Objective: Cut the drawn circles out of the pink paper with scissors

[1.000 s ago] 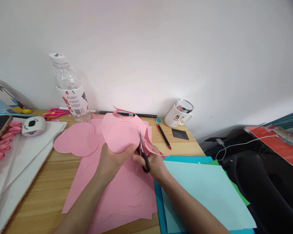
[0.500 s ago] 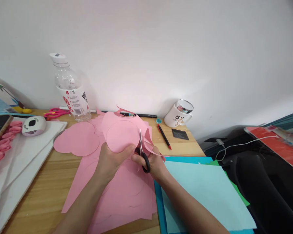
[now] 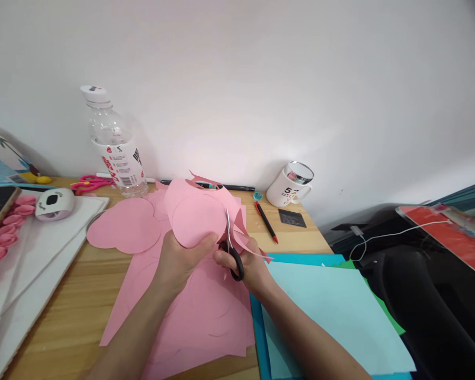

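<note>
My left hand [image 3: 181, 258] grips the lower edge of a pink paper piece [image 3: 198, 216] with a circle drawn on it, thumb on top. Black-handled scissors [image 3: 236, 258] sit in my right hand [image 3: 249, 266], the blades at the right side of the drawn circle. A curled pink offcut hangs by the right fingers. Beneath both hands lie pink paper sheets [image 3: 206, 327] with faint curved outlines. Several cut pink rounds [image 3: 124, 227] lie overlapping to the left. The far fingers of both hands are hidden by the paper.
A plastic bottle [image 3: 121, 158] stands by the wall, with pink scissors [image 3: 91, 183] to its left. Behind the right hand are a red-and-black pen [image 3: 266, 221], a white mug [image 3: 288, 184] and a dark card [image 3: 292, 218]. Light blue paper [image 3: 332, 316] lies under my right forearm.
The pink piece has shifted very slightly, and the curled offcut by my right hand reaches a little farther right. Both hands stay almost in place.
</note>
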Demonstrator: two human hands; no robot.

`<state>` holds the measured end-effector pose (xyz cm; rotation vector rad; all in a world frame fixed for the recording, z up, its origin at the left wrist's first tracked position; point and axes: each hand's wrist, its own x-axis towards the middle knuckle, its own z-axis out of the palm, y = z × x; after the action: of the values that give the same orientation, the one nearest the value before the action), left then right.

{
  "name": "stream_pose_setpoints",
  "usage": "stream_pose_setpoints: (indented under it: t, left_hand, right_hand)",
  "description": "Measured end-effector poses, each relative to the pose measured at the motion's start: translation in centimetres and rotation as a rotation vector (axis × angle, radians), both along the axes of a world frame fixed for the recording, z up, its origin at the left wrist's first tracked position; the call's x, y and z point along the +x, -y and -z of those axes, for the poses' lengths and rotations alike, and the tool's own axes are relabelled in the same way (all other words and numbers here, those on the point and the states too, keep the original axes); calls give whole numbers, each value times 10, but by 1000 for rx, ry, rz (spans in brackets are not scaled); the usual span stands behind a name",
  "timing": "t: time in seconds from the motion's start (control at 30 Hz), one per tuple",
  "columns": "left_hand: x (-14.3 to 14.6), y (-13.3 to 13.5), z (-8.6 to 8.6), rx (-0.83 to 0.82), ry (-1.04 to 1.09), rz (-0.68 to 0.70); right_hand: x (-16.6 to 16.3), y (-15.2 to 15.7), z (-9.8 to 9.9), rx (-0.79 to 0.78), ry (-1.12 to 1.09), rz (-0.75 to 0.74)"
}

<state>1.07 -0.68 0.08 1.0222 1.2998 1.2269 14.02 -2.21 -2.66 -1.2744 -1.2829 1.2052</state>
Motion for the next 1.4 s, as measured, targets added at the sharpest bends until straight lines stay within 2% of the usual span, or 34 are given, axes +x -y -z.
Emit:
stream_pose_setpoints:
  t: [0.6, 0.9, 1.17, 1.4]
  left_hand:
    - [-2, -2, 0, -16, -17, -22]
    - [-6, -6, 5, 12, -108, -13]
    - [-4, -5, 3, -43, -73, 12]
    - [1, 1, 3, -12, -75, 35]
  right_hand:
    - [0, 2, 4, -61, -22, 0]
    - [-4, 2, -6, -129, 4, 5]
    - [0, -2, 6, -23, -28, -49]
    - [3, -5, 5, -8, -104, -22]
